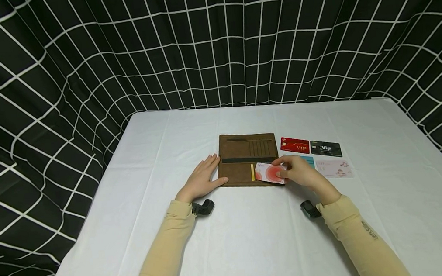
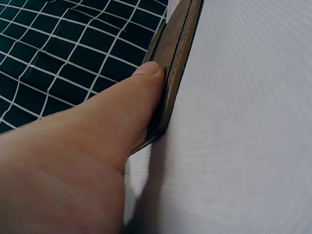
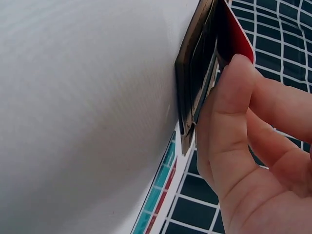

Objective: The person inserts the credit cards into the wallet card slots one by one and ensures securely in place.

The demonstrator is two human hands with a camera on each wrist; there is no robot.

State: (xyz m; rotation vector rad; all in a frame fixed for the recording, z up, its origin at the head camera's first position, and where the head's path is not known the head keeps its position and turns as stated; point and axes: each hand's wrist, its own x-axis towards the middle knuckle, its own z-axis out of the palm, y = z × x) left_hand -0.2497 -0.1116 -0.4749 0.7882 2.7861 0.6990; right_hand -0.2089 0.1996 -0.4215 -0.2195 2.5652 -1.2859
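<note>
An open brown wallet (image 1: 241, 148) lies flat on the white table, with a dark strip across its middle fold. My left hand (image 1: 201, 178) rests at the wallet's left edge with fingers stretched out; in the left wrist view its thumb (image 2: 126, 102) presses on the wallet's lower part. Between thumb and fingers, my right hand (image 1: 303, 173) pinches a white card with a red circular pattern (image 1: 264, 172) over the wallet's lower right. A yellow strip (image 1: 253, 172) shows just left of that card. The right wrist view shows the card's red face (image 3: 240, 36) tilted up from the wallet.
Right of the wallet lie a red VIP card (image 1: 295, 145), a black Vip card (image 1: 326, 148), a pale pink card (image 1: 334, 169) and a teal card (image 1: 307, 160), partly hidden by my right hand. A black cloth with white grid lines (image 1: 228, 45) hangs around the table (image 1: 160, 161).
</note>
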